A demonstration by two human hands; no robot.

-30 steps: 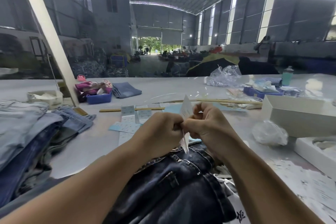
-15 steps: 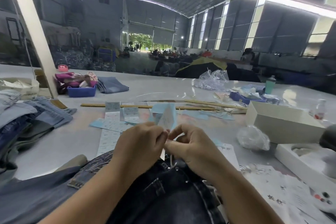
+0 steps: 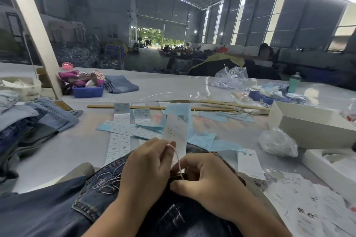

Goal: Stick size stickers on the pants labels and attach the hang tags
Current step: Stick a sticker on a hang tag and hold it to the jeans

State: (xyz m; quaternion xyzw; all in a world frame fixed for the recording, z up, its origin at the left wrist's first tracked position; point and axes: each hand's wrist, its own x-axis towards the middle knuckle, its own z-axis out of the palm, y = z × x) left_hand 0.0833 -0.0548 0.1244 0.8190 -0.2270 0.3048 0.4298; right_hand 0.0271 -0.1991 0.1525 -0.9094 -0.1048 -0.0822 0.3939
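Note:
Dark blue jeans (image 3: pixel 100 188) with pale embroidered stitching lie across the table's near edge under both hands. My left hand (image 3: pixel 146 167) pinches the pale string (image 3: pixel 177 158) of a white hang tag (image 3: pixel 176 131), which stands upright just above the fingers. My right hand (image 3: pixel 208 183) presses down on the jeans' waistband, thumb and fingers closed on the fabric where the string's lower end meets it. Sheets of size stickers (image 3: pixel 119 140) on blue backing lie just beyond the hands.
A stack of lighter jeans (image 3: pixel 28 121) sits at the left. Loose white hang tags (image 3: pixel 308 208) are spread at the right, beside open white boxes (image 3: pixel 312 123) and a crumpled plastic bag (image 3: pixel 277 142). A wooden stick (image 3: pixel 173 107) and a blue bin (image 3: pixel 87 90) lie farther back.
Both hands dropped from mid-air to the jeans' waistband. The hang tag now stands above the left fingers with its string drawn down to the waistband. The camera tilted downward.

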